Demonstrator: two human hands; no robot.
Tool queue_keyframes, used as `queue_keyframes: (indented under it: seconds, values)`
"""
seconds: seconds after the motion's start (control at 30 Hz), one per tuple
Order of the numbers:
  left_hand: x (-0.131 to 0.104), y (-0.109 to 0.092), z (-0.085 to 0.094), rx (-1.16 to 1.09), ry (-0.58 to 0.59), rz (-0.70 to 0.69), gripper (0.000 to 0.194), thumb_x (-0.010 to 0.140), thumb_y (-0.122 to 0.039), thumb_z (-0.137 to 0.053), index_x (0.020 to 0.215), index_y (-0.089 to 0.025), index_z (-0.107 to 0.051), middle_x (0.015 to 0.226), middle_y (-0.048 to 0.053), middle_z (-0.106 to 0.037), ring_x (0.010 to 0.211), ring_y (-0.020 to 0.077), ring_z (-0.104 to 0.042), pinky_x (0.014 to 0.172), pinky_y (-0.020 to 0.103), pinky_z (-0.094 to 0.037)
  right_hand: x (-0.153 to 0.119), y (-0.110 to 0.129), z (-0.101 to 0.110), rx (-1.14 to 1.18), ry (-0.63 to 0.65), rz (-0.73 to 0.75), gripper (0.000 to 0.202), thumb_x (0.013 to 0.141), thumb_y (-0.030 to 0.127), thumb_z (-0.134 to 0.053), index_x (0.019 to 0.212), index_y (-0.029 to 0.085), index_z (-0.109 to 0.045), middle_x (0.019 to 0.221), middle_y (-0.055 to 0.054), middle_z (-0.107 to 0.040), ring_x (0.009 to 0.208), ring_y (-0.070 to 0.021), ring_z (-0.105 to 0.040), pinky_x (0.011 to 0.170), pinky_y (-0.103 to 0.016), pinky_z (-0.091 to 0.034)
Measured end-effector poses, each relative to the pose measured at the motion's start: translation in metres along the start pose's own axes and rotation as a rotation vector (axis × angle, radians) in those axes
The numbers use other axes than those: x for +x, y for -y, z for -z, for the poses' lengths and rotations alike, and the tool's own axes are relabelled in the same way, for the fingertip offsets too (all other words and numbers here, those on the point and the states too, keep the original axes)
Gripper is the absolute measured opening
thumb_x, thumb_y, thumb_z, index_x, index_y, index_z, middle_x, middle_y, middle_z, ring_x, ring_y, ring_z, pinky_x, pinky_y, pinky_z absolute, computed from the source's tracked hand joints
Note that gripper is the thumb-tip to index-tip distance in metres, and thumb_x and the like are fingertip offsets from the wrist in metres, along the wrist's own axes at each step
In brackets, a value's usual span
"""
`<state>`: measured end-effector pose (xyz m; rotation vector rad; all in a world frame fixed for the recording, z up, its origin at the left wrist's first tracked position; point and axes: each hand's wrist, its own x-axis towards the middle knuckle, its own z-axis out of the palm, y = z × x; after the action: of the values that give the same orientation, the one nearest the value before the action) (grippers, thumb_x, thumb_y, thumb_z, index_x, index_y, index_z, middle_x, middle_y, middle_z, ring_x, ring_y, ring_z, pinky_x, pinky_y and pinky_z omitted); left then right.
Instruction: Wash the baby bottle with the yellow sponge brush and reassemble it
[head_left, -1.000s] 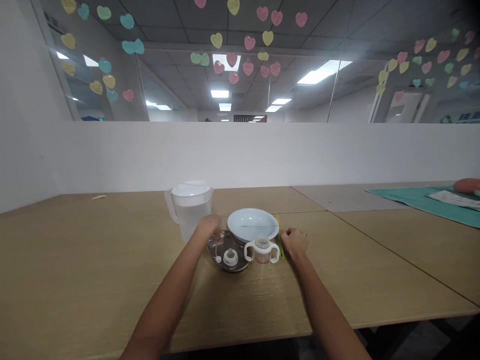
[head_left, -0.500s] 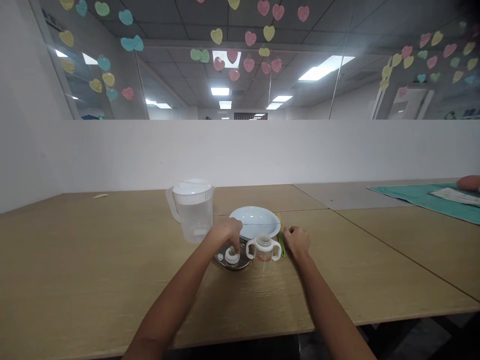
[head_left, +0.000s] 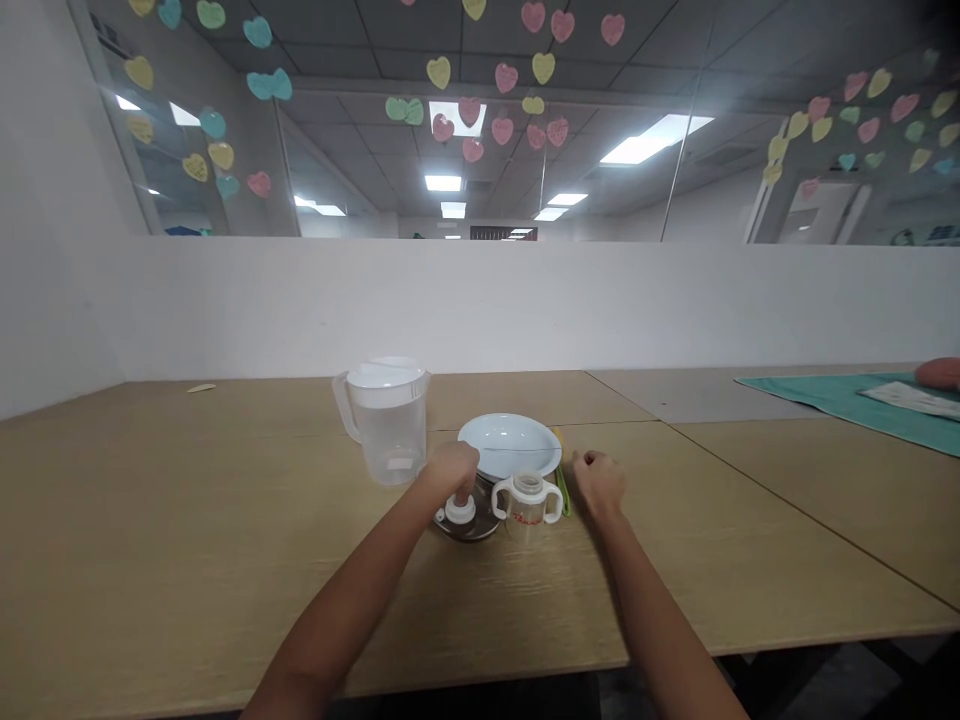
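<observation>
My left hand (head_left: pixel 453 468) reaches down over a round metal plate (head_left: pixel 487 524). Its fingers are closed on the top of a white baby bottle nipple with its collar (head_left: pixel 460 510), which sits on the plate. A small white piece (head_left: pixel 439 515) lies just left of the collar. Right of the plate stands an open baby bottle (head_left: pixel 527 503) with two white handles and red lettering. My right hand (head_left: pixel 598 482) rests on the table in a loose fist, holding nothing visible. Beside it lies a green and yellow utensil (head_left: pixel 562 490), whose kind is unclear.
A clear lidded pitcher (head_left: pixel 394 430) stands behind my left forearm. Behind the bottle is a white bowl (head_left: pixel 510 432). A green cloth (head_left: pixel 825 390) lies far right with papers on it. The wooden table (head_left: pixel 187 540) meets a white wall at the back.
My left hand has lowered, and its fingers have closed on the nipple. The collar has shifted slightly left on the plate. My right hand has barely moved.
</observation>
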<state>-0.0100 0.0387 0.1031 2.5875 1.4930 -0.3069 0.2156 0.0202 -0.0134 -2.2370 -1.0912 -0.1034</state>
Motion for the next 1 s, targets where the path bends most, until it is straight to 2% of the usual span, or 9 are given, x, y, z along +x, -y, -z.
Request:
queue_keyframes:
  seconds: [0.13,0.2,0.3,0.43,0.5,0.67,0.73,0.87,1.0]
  values:
    - [-0.019,0.009,0.021,0.079,-0.038,0.038,0.029,0.053,-0.020,-0.074,0.081,-0.014,-0.070,0.072,0.012,-0.070,0.074,0.0258,-0.065,0.068,0.032,-0.049,0.000,0.000,0.000,0.040,-0.025,-0.029,0.042,0.082,0.036,-0.036,0.076,0.013,-0.071,0.080,-0.015,-0.069,0.075,-0.0230,-0.062,0.063,-0.028,-0.035]
    - [-0.027,0.014,0.029,0.077,-0.052,0.036,0.023,0.057,-0.022,-0.072,0.078,-0.014,-0.069,0.071,0.010,-0.070,0.071,0.0232,-0.064,0.067,0.030,-0.048,0.000,0.000,-0.001,0.047,-0.021,-0.020,0.042,0.082,0.036,-0.036,0.075,0.013,-0.071,0.080,-0.015,-0.069,0.073,-0.0224,-0.062,0.063,-0.028,-0.035]
    - [-0.032,0.018,0.032,0.066,-0.058,0.027,0.011,0.059,-0.020,-0.069,0.069,-0.014,-0.067,0.066,0.008,-0.069,0.068,0.0197,-0.063,0.064,0.026,-0.047,0.001,0.000,-0.002,0.050,-0.024,-0.016,0.042,0.082,0.035,-0.036,0.074,0.013,-0.071,0.078,-0.014,-0.069,0.072,-0.0216,-0.061,0.063,-0.027,-0.035]
    - [-0.030,0.019,0.030,0.059,-0.078,-0.010,0.013,0.059,-0.013,-0.067,0.072,-0.015,-0.068,0.072,0.006,-0.070,0.069,0.0173,-0.062,0.062,0.023,-0.045,0.001,0.000,-0.002,0.061,-0.056,-0.036,0.039,0.082,0.035,-0.037,0.074,0.014,-0.070,0.078,-0.013,-0.069,0.071,-0.0206,-0.059,0.063,-0.027,-0.033]
    - [-0.029,0.018,0.030,0.050,-0.146,-0.046,0.016,0.064,-0.015,-0.062,0.078,-0.016,-0.068,0.081,0.006,-0.070,0.073,0.0172,-0.062,0.063,0.023,-0.044,0.000,0.001,-0.001,0.094,-0.109,-0.028,0.038,0.082,0.033,-0.037,0.077,0.014,-0.069,0.079,-0.011,-0.069,0.069,-0.0192,-0.058,0.063,-0.026,-0.033]
    - [-0.034,0.014,0.035,0.008,-0.443,-0.174,0.022,0.073,-0.021,-0.053,0.089,-0.018,-0.067,0.092,0.007,-0.069,0.081,0.0181,-0.062,0.067,0.023,-0.044,-0.001,0.002,-0.003,0.162,-0.257,0.069,0.036,0.082,0.028,-0.033,0.081,0.015,-0.067,0.078,-0.008,-0.068,0.067,-0.0161,-0.055,0.067,-0.025,-0.031]
    - [-0.035,0.012,0.035,0.018,-0.351,-0.151,0.018,0.070,-0.021,-0.057,0.083,-0.017,-0.068,0.089,0.008,-0.069,0.077,0.0186,-0.063,0.065,0.024,-0.045,-0.001,0.002,-0.004,0.162,-0.262,0.094,0.036,0.082,0.028,-0.032,0.079,0.015,-0.066,0.078,-0.008,-0.068,0.067,-0.0158,-0.054,0.069,-0.025,-0.031]
    - [-0.025,0.008,0.028,0.054,0.058,-0.010,0.010,0.060,-0.014,-0.066,0.069,-0.012,-0.067,0.080,0.011,-0.070,0.068,0.0209,-0.064,0.062,0.027,-0.047,-0.002,0.003,-0.006,0.179,-0.267,0.112,0.036,0.083,0.028,-0.032,0.082,0.015,-0.065,0.080,-0.007,-0.068,0.070,-0.0159,-0.055,0.074,-0.026,-0.030]
    - [-0.007,0.002,0.011,0.018,0.183,0.062,0.007,0.057,-0.011,-0.069,0.062,-0.011,-0.065,0.078,0.012,-0.071,0.064,0.0201,-0.064,0.061,0.028,-0.050,-0.003,0.005,-0.005,0.250,-0.188,0.172,0.039,0.084,0.032,-0.031,0.090,0.015,-0.065,0.084,-0.007,-0.068,0.075,-0.0154,-0.056,0.076,-0.024,-0.032]
